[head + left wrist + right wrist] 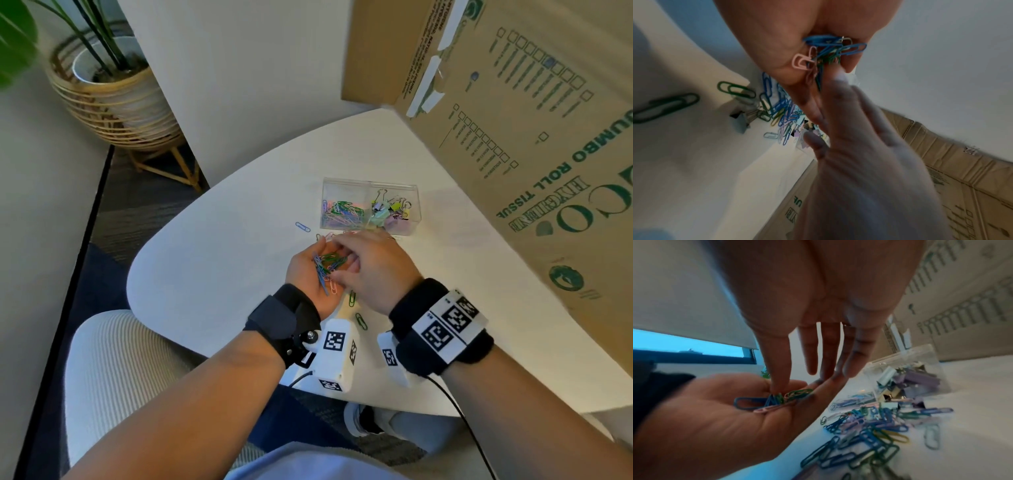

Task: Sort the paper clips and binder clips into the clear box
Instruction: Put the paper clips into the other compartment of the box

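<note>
**A:** Start with the big things. What is where?

**B:** The white table [212, 240] carries the clear box [370, 186] ahead of both hands, near the far edge, with a big cardboard carton [513, 137] leaning over on the right. The box has two compartments: paper clips fill the left one, binder clips [390, 212] the right.

**A:** And the hands?

**B:** The left hand [308, 270] lies palm up, fingers loosely cupped, cradling a bunch of paper clips [327, 263]. The right hand [370, 267] reaches across it, fingers nearly straight; in the right wrist view its fingertips [777, 386] dip into that bunch. Whether they pinch a clip I cannot tell.

**A:** Which way from there to the box?

**B:** Straight ahead and slightly right. The left compartment, the one the paper clips belong in, sits almost directly beyond the left palm, so I judge that hand the nearer carrier. The clips' long axes run roughly along the palm, towards the box.

**A:** Anything left loose?

**B:** Yes, a loose heap [869, 431] on the table between the hands and the box, and single green clips [359, 320] near the wrists.
</note>
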A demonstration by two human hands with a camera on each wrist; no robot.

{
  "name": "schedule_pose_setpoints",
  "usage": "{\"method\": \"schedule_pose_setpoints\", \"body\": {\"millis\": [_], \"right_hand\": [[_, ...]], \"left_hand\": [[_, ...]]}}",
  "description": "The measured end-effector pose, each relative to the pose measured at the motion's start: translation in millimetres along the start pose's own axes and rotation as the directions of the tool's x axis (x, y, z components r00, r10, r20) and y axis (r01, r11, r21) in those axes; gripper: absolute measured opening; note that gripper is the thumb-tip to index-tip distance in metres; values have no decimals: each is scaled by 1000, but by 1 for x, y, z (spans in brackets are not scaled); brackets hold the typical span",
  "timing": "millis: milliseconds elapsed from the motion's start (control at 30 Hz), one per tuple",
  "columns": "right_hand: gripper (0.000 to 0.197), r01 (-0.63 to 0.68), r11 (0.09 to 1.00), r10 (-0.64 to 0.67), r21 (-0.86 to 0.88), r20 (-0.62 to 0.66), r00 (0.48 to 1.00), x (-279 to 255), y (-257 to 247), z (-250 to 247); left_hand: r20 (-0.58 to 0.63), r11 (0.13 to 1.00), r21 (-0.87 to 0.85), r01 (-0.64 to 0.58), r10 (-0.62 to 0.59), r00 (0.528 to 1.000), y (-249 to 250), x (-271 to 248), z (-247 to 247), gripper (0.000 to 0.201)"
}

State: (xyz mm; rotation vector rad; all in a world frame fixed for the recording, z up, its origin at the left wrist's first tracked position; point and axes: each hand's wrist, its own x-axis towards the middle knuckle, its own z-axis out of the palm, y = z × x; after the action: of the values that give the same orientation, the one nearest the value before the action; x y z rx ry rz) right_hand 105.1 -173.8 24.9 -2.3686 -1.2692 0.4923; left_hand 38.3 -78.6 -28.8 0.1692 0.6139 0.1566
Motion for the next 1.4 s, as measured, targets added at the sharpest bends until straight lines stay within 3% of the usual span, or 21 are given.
{"method": "schedule_pose_setpoints", "body": {"millis": [200, 300, 533, 733, 867, 1000, 1167, 1233, 1300, 1400], "right_hand": [[42, 32, 986, -12, -165, 116, 993, 7, -15, 8], [37, -11, 991, 25, -136, 101, 995, 8, -19, 14], [21, -99, 980, 104, 174, -19, 994, 6, -15, 12], [18, -163, 816, 232, 554, -56, 971, 10, -6, 3], [15, -194, 731, 298, 654, -50, 953, 19, 0, -7], [17, -172, 657, 378, 734, -124, 917, 44, 5, -30], [14, -170, 763, 403, 623, -254, 879, 83, 12, -41], [17, -234, 865, 352, 444, -206, 913, 90, 13, -42], [33, -288, 931, 315, 223, -99, 944, 91, 14, -40], [33, -225, 966, 241, 129, -132, 961, 82, 6, -40]], "left_hand": [[4, 998, 41, 44, -45, 999, 1, 5, -4, 50], [2, 999, 41, 25, -25, 1000, -1, 3, 0, 50], [-62, 999, 26, -17, 19, 998, 3, 3, 3, 49], [-59, 999, 27, -45, 46, 997, 8, 2, 6, 47], [-108, 997, -39, -68, 64, 992, 7, 5, 3, 40], [-89, 999, -32, -43, 40, 995, 9, 4, 3, 48], [-75, 999, -47, -11, 8, 997, 12, 2, -1, 47], [-76, 999, -49, -13, 9, 997, 14, 1, -1, 45], [-75, 999, -48, -20, 16, 997, 15, 0, -1, 44], [-65, 998, -50, -26, 23, 998, 18, 1, -3, 44]]}}
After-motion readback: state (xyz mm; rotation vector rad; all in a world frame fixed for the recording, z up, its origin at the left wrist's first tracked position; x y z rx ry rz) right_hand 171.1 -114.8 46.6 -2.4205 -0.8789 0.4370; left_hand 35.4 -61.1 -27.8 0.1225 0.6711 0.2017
